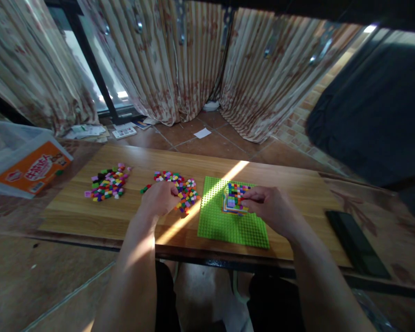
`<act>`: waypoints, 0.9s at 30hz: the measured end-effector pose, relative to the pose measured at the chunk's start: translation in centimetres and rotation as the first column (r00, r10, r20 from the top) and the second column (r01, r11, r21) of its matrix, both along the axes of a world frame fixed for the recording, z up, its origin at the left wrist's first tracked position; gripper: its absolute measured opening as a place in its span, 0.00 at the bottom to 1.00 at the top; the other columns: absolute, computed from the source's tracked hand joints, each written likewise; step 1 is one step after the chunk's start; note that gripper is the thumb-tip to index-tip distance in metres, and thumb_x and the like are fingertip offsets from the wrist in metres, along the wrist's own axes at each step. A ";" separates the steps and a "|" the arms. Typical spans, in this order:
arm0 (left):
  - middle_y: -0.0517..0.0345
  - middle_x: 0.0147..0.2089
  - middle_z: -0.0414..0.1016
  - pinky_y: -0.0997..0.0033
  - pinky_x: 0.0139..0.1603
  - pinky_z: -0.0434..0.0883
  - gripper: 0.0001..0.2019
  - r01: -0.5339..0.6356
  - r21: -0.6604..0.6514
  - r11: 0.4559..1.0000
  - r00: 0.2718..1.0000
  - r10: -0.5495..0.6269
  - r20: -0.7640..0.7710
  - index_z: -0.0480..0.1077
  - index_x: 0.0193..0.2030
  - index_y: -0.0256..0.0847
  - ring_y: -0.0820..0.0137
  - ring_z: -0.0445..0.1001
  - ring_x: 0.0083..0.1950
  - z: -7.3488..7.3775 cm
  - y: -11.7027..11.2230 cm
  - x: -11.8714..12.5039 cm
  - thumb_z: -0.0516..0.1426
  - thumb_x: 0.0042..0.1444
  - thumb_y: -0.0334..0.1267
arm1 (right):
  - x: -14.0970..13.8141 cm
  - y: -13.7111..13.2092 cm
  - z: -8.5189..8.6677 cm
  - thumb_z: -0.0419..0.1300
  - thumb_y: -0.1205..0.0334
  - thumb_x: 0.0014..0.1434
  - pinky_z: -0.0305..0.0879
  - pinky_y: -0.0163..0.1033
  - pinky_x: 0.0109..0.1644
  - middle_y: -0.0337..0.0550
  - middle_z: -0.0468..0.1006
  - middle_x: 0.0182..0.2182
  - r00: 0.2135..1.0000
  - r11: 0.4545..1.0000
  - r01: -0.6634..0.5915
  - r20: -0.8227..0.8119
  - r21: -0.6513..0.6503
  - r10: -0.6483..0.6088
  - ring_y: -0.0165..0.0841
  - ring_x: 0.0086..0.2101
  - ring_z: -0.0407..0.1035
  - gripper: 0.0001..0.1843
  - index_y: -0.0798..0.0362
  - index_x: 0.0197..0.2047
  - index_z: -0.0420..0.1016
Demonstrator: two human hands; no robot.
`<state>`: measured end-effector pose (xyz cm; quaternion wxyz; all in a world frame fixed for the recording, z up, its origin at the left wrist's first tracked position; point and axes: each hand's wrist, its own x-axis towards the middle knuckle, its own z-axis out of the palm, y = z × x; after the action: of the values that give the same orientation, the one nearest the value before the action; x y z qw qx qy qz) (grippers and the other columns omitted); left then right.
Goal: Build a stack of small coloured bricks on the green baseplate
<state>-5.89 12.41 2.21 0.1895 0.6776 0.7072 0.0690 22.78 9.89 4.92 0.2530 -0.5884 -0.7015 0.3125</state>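
My left hand (160,199) is over the near edge of the middle pile of loose bricks (188,188), fingers drawn in close; I cannot tell whether a brick is between them. My right hand (271,207) has its fingertips narrowed at the right side of the brick stack (234,199), and I cannot tell whether they grip anything. That stack stands on the green baseplate (228,230), right of the pile on my worktop (297,189). Farther left lie another brick pile (109,184) and a clear tub (31,161).
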 end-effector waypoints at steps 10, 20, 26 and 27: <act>0.55 0.34 0.81 0.71 0.33 0.65 0.08 -0.016 0.007 1.000 1.000 0.016 -0.018 0.79 0.34 0.43 0.65 0.76 0.38 -0.1 0.0 0.0 0.60 0.48 0.39 | 0.5 -0.1 0.4 0.58 0.62 0.57 0.59 0.36 0.28 0.40 0.80 0.24 0.986 0.998 -0.032 0.164 0.061 0.022 0.31 0.25 0.70 0.11 0.52 0.31 0.82; 0.55 0.35 0.81 0.71 0.38 0.67 0.07 0.003 0.021 1.000 1.000 -0.003 -0.009 0.79 0.33 0.43 0.65 0.76 0.41 -0.3 0.1 -0.1 0.60 0.50 0.40 | 0.3 -0.3 0.8 0.57 0.61 0.58 0.61 0.36 0.30 0.41 0.81 0.27 0.981 0.996 -0.061 0.190 0.069 0.047 0.31 0.26 0.71 0.11 0.51 0.33 0.82; 0.55 0.34 0.80 0.70 0.38 0.67 0.07 -0.003 0.004 1.000 1.000 0.003 -0.010 0.79 0.33 0.43 0.64 0.75 0.40 0.0 0.0 0.0 0.61 0.50 0.41 | 0.0 -0.3 0.8 0.62 0.64 0.52 0.58 0.35 0.27 0.39 0.79 0.24 0.959 0.997 -0.023 0.285 0.076 0.000 0.30 0.23 0.68 0.05 0.50 0.33 0.80; 0.55 0.34 0.80 0.70 0.38 0.67 0.07 0.000 0.003 1.000 1.000 0.001 -0.011 0.79 0.33 0.43 0.64 0.75 0.39 0.0 0.0 0.0 0.61 0.50 0.41 | -0.1 -0.4 0.8 0.62 0.64 0.52 0.57 0.35 0.27 0.39 0.79 0.24 0.950 0.996 -0.023 0.311 0.085 -0.004 0.30 0.23 0.69 0.05 0.50 0.33 0.80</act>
<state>-5.90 12.41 2.21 0.1845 0.6781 0.7083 0.0665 22.69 9.53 5.76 0.1633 -0.6154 -0.7484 0.1861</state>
